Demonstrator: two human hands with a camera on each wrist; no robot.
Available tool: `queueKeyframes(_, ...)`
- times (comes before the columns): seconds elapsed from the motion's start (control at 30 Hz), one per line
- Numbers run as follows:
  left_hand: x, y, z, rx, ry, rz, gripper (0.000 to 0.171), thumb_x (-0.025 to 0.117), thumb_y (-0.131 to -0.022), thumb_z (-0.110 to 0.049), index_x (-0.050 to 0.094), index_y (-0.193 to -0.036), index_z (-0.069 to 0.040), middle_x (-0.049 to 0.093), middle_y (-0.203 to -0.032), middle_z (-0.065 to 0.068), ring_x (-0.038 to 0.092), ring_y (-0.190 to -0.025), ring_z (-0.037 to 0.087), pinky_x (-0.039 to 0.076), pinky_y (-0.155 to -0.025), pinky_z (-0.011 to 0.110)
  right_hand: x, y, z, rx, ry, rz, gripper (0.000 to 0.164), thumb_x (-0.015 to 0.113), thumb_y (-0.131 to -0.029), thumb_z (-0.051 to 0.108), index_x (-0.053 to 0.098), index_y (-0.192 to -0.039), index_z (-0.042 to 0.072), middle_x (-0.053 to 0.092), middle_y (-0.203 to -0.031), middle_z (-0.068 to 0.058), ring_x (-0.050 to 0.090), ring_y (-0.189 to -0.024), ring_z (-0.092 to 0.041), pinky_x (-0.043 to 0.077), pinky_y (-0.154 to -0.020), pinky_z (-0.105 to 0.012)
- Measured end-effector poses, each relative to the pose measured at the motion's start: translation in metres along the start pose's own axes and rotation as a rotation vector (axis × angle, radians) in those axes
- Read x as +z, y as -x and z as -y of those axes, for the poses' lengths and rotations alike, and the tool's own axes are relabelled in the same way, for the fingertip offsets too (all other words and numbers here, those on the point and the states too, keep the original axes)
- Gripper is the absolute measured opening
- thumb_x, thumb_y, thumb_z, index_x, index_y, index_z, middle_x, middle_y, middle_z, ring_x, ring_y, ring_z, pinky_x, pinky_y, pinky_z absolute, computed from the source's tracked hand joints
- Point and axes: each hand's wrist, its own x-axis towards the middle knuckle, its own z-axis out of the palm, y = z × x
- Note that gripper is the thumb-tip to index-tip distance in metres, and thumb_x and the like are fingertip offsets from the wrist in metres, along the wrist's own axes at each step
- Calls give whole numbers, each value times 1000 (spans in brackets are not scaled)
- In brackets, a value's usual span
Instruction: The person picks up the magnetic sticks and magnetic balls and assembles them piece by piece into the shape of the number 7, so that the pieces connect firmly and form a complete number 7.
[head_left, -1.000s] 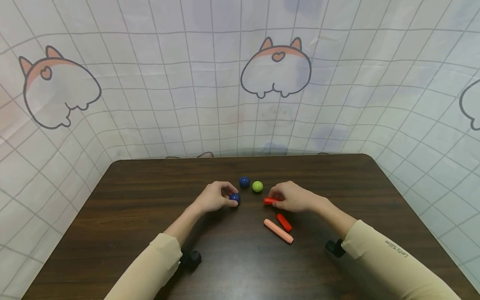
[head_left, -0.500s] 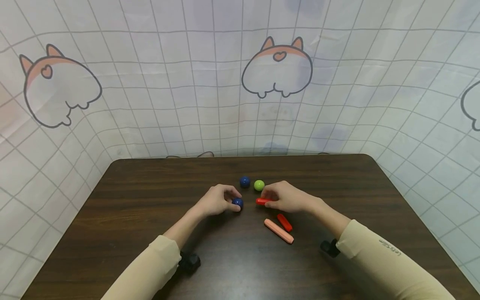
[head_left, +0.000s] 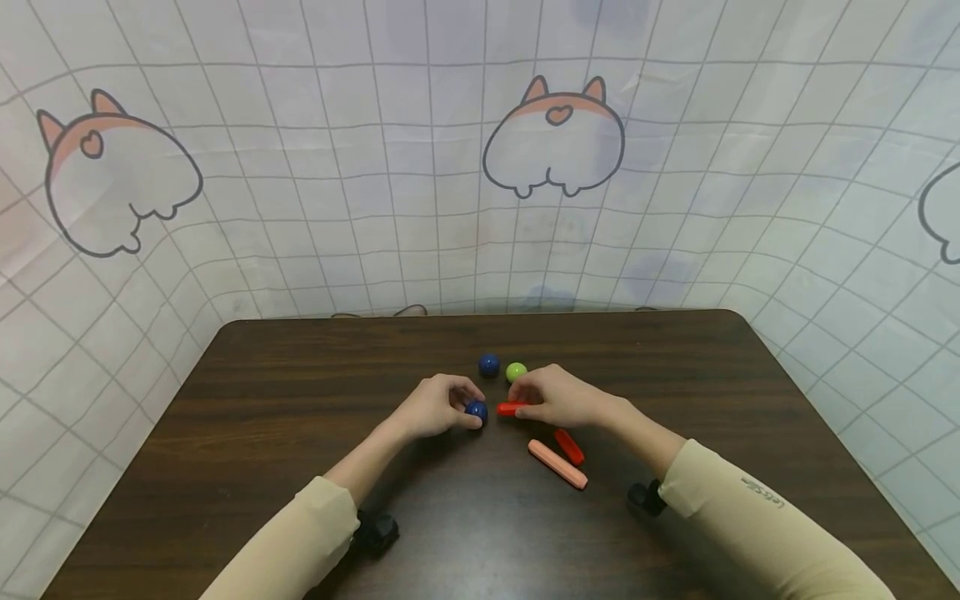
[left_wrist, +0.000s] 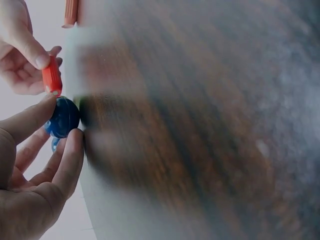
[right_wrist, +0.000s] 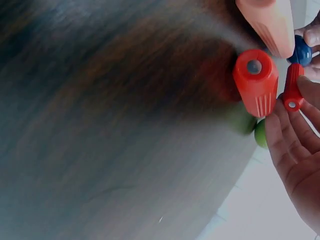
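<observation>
My left hand (head_left: 438, 406) pinches a glossy blue ball (head_left: 476, 410) between thumb and fingers, low over the table. Facing it from the right, my right hand (head_left: 558, 398) grips a short red magnetic stick (head_left: 510, 409), its free end pointing left at the ball. The left wrist view has that stick's tip (left_wrist: 55, 91) right at the top of the ball (left_wrist: 65, 118), by the left thumb. A small silvery dot marks the stick's near end (right_wrist: 292, 104) in the right wrist view. Part of the stick is hidden by the right fingers.
Behind the hands lie a second blue ball (head_left: 489, 365) and a lime green ball (head_left: 515, 372). Another red stick (head_left: 569, 447) and a longer peach stick (head_left: 557, 464) rest nearer the front. A gridded white curtain (head_left: 360, 208) hangs beyond the dark wooden table (head_left: 300, 350).
My right hand has moved left with the red stick, closing the gap to the blue ball. My left hand has shifted slightly right and nearer the front with the ball.
</observation>
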Motion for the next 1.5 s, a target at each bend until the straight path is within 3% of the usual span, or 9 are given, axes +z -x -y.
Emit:
queueKeyframes(0.6, 1, 0, 2, -13, 23, 3, 27, 87, -84, -13, 75, -107, -12, 70, -99, -1, 64, -88, 15, 53, -79, 34, 10, -7, 2, -15, -13, -25, 12, 73, -97, 11, 71, -108, 6, 68, -91, 5, 64, -82, -10, 53, -77, -27)
queueKeyframes(0.97, 1, 1, 3, -27, 43, 1, 23, 86, -86, -15, 77, -107, -12, 70, -99, -2, 65, -87, 15, 53, -75, 33, 5, 0, -5, 7, -71, -67, 10, 68, -101, 15, 72, -106, 7, 70, -90, 6, 64, -81, -10, 54, -77, -29)
queueKeyframes(1.37, -2, 1, 4, -31, 54, -19, 24, 87, -85, -14, 78, -107, -12, 71, -100, -2, 64, -87, 15, 53, -75, 32, -20, -2, -18, 158, -83, -211, 15, 73, -96, 10, 71, -110, 5, 68, -95, 2, 63, -89, -15, 52, -79, -36)
queueKeyframes(1.5, -4, 2, 7, -36, 53, -25, 24, 87, -85, -14, 78, -107, -12, 70, -100, -1, 64, -87, 16, 52, -74, 32, -23, -8, -21, 162, -81, -227, 20, 75, -93, 6, 69, -112, 3, 69, -101, -4, 64, -93, -20, 52, -83, -41)
